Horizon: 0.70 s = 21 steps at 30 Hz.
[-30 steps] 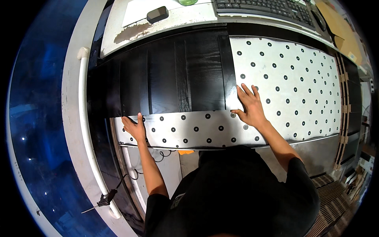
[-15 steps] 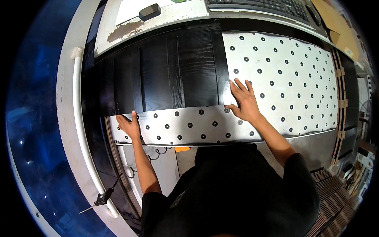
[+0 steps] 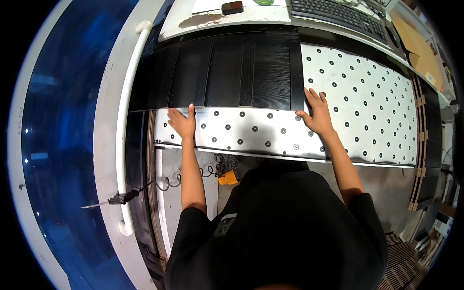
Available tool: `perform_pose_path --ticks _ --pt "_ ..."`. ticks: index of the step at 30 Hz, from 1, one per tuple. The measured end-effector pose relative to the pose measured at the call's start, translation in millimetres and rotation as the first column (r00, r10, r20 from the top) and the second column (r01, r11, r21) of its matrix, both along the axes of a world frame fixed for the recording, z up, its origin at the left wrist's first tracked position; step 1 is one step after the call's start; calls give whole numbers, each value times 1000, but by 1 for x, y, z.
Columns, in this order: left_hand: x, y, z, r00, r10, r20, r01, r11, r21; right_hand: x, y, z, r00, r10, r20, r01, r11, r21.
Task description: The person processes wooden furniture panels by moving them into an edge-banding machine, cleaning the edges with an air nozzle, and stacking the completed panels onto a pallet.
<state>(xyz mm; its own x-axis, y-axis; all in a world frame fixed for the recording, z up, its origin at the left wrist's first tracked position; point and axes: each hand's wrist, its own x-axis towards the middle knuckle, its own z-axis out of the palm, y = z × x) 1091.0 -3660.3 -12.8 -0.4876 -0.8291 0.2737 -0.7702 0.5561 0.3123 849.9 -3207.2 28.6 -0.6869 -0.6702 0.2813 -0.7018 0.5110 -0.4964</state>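
Both hands lie flat with fingers spread, the left hand at 9 o'clock and the right hand at 3 o'clock, at the near edge of the black panel, which lies on the white dotted bench, likely to keep it straight.

The upper centre of the frame is filled by a black panel, laid over the dotted sheet. Open dotted surface is left at centre and right. Passage is bounded by a white rail at left, while a keyboard is set beyond the top edge.
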Motion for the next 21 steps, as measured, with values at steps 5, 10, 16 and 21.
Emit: perform_pose_path --ticks 5,10,16,21 --pt "1 24 9 996 -83 25 83 996 17 40 1 -7 989 -149 -4 149 989 2" --pt "8 28 6 992 -98 83 99 995 -13 88 18 -9 982 -186 -28 188 980 68" --pt "8 35 12 990 -132 52 131 991 21 113 25 -9 957 -273 -98 281 956 81" --pt "7 33 8 994 -99 50 99 995 2 113 26 -11 948 -301 -103 306 951 36"
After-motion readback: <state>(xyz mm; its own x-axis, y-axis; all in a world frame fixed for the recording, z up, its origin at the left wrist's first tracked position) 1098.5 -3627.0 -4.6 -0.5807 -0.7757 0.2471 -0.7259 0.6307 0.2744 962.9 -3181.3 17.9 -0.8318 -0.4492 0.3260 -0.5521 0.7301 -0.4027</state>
